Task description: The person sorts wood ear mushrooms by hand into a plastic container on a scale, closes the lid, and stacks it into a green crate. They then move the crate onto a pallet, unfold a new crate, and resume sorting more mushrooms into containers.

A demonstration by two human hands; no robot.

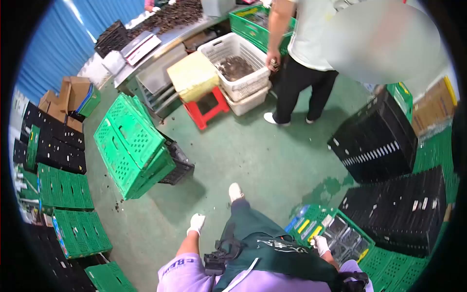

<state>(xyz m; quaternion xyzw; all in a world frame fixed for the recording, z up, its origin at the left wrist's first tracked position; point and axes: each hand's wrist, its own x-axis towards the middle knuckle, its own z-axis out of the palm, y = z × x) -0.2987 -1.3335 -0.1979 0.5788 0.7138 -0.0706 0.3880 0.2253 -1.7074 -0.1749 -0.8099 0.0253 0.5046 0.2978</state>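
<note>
My left hand point(196, 223), in a white glove, hangs over the floor in front of me. Its fingers look loosely curled, with nothing visible in them. On the right, my white-gloved right hand point(321, 245) is at the near side of a green crate point(356, 227), its fingers bent over the rim beside a yellow strip. Several clear plastic boxes point(337, 225) with dark contents fill that crate, and yellow strips point(303, 226) show at its left side. My apron hides part of the near edge.
Green crates point(127, 131) stand stacked on a black crate point(179, 168) ahead left. Black crate stacks point(374, 141) line the right side, green crates point(81, 232) the left. A person point(304, 58) stands beside a white basket point(229, 46). A red stool point(206, 109) bears a yellowish block point(193, 75).
</note>
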